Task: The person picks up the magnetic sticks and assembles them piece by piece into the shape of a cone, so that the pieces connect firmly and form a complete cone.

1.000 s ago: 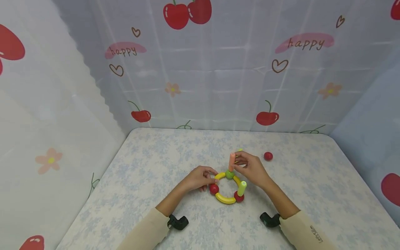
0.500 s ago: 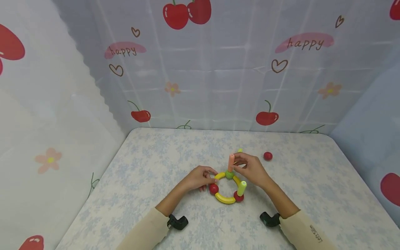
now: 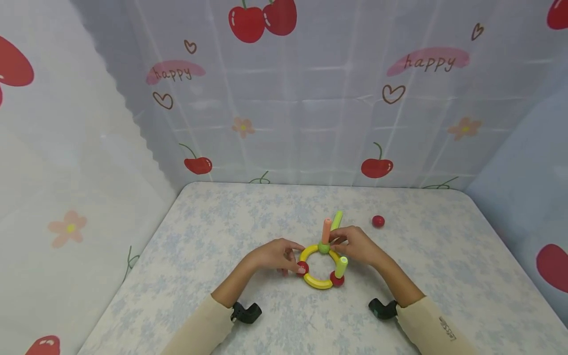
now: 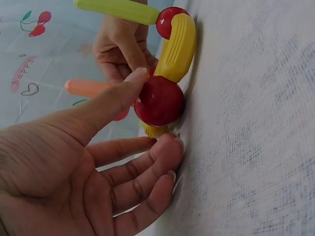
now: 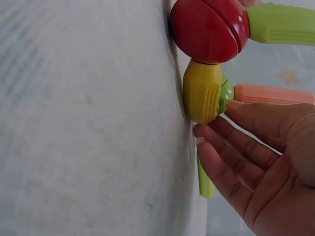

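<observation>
Soft light — wrist views dimmer

The setting resembled a small screened recording booth: pale hangings (image 3: 288,111) printed with cherries (image 3: 246,24), hearts (image 3: 163,100), flowers (image 3: 465,128) and the word "happy" (image 3: 429,62) flanked the worktop (image 3: 239,212) at its back and both sides, and black devices (image 3: 383,309) sat at both wrists (image 3: 410,292). The worktop was white, mottled with blue. Whether the booth stood in a home, lab or studio could not be determined.
</observation>
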`<state>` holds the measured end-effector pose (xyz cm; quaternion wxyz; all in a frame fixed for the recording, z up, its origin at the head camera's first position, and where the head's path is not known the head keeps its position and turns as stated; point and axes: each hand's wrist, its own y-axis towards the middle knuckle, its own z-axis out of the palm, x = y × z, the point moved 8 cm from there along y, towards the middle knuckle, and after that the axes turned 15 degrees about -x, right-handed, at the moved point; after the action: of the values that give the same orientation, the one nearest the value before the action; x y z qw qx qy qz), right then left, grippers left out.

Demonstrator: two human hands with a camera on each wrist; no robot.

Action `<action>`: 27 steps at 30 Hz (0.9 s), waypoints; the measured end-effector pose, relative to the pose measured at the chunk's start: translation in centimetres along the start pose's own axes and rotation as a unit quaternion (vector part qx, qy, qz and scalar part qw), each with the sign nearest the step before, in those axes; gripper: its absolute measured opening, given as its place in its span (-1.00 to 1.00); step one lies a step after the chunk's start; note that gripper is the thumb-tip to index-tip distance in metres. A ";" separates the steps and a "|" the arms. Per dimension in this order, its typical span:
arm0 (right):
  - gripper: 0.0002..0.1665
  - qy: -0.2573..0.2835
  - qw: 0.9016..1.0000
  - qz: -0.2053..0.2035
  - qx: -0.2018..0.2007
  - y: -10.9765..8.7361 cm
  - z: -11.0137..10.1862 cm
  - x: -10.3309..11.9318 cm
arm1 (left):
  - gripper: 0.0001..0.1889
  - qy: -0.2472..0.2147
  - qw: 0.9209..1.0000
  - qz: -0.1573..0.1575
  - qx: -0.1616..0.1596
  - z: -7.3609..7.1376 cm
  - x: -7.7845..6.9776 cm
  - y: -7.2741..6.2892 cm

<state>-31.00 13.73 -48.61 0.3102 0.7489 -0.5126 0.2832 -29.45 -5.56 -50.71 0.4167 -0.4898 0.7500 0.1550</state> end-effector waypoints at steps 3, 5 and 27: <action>-0.68 -0.004 1.000 0.000 0.004 0.0 -0.1 0.0 | -0.23 0.031 0.999 -0.001 -0.009 0.0 -0.6 -0.3; -0.67 -0.004 1.000 0.000 0.007 -0.1 -0.1 -0.1 | -0.22 0.045 0.999 -0.001 -0.017 0.1 -0.8 -0.3; -0.80 -0.020 0.999 -0.039 0.026 -2.2 -1.6 0.1 | -0.50 0.007 0.999 0.006 -0.033 -0.4 -0.1 0.2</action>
<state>-29.02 15.51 -47.82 0.2913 0.7816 -0.4815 0.2693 -29.78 -5.70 -50.40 0.3942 -0.4997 0.7502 0.1793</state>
